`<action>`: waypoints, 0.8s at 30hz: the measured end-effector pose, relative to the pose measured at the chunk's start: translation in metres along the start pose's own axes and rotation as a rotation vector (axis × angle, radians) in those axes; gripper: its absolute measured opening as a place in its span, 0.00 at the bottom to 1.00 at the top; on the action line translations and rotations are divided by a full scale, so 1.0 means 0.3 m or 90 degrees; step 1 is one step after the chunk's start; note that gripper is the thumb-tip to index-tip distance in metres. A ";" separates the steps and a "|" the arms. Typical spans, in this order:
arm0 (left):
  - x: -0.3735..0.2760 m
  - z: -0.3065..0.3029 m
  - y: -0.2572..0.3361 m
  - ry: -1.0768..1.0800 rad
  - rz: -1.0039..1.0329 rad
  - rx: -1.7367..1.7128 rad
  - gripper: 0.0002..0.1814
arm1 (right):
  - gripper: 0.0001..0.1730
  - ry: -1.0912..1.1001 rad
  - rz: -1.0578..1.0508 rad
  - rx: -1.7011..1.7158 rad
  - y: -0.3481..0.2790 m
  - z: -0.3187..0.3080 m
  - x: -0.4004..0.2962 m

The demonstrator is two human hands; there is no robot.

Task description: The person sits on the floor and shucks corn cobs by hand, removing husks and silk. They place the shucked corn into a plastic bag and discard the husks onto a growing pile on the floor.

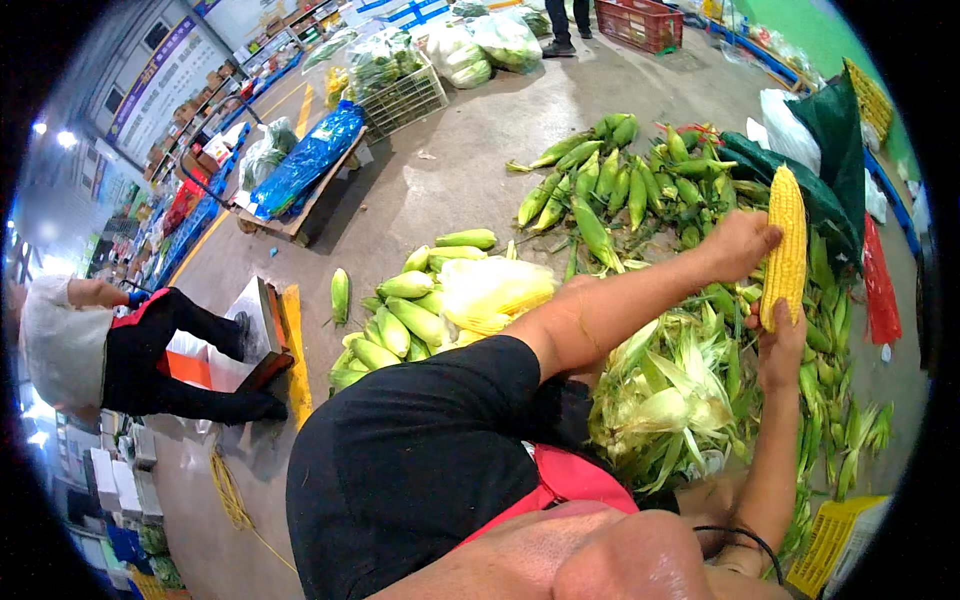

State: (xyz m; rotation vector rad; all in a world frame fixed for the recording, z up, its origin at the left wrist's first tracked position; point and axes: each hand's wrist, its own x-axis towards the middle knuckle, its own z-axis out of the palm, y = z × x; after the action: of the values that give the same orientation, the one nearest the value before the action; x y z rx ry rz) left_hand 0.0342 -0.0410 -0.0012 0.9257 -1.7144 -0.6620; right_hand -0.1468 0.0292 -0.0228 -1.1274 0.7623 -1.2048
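My right hand (780, 337) holds the lower end of a husked yellow ear of corn (786, 244), which stands nearly upright in the picture. Against the cob's left side is my left hand (739, 246), its fingers curled; whether they pinch any silk cannot be seen. Below my hands lies a heap of stripped corn husks (675, 397). Unhusked green ears (622, 184) are piled on the floor in front. To the left, paler ears with trimmed husks (409, 319) surround a clear plastic bag (495, 289) with yellow corn in it.
A co-worker (67, 337) is at the left beside a metal platform (255, 322). A flat cart (315, 195) bears a blue bag. Farther off are a vegetable crate (405, 101), a red crate (639, 26) and another person's legs (562, 22). A yellow basket (832, 544) is at lower right.
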 end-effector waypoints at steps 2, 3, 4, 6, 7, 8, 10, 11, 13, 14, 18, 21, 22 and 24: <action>0.023 0.007 -0.058 0.054 0.117 0.148 0.18 | 0.24 0.018 0.029 0.068 -0.005 -0.012 -0.007; 0.010 0.008 -0.067 0.079 0.136 0.082 0.16 | 0.24 0.075 0.065 0.108 -0.006 -0.006 -0.004; 0.017 -0.013 -0.084 0.016 0.112 0.141 0.16 | 0.23 0.035 0.035 0.108 0.002 -0.023 0.013; 0.015 -0.018 -0.113 0.041 0.170 0.198 0.19 | 0.25 0.021 0.035 0.194 -0.018 -0.025 0.050; 0.009 -0.017 -0.103 0.024 0.053 0.149 0.22 | 0.27 0.035 0.049 0.236 -0.053 -0.011 0.050; 0.023 -0.027 -0.090 -0.114 -0.093 0.174 0.24 | 0.28 0.032 0.046 0.252 -0.070 -0.050 0.055; 0.001 -0.031 -0.187 -0.268 -0.137 0.360 0.32 | 0.31 0.038 0.044 0.290 -0.106 -0.068 0.072; -0.021 -0.031 -0.207 -0.409 -0.161 0.396 0.43 | 0.31 0.050 0.048 0.302 -0.110 -0.099 0.070; -0.067 -0.058 -0.204 -0.522 -0.193 0.553 0.55 | 0.32 0.062 0.043 0.310 -0.107 -0.118 0.074; -0.054 -0.073 -0.204 -0.509 -0.208 0.490 0.61 | 0.32 0.062 0.044 0.312 -0.109 -0.123 0.082; -0.032 -0.053 -0.068 -0.183 -0.151 0.133 0.46 | 0.27 0.039 0.086 0.253 -0.088 -0.136 0.039; -0.020 0.022 0.006 -0.141 -0.309 -0.340 0.29 | 0.26 0.020 0.114 0.173 -0.075 -0.089 0.016; -0.034 0.049 0.008 -0.111 -0.302 -0.406 0.27 | 0.26 0.041 0.160 0.135 -0.079 -0.029 0.000; -0.057 0.103 0.015 -0.014 -0.227 -0.510 0.23 | 0.25 0.029 0.186 0.005 -0.062 0.043 -0.017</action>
State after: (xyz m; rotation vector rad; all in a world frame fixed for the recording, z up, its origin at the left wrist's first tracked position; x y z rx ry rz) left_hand 0.0068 -0.0245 -0.0164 0.6347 -1.1259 -1.4596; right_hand -0.1422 0.0378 -0.0018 -0.9467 0.9223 -0.9887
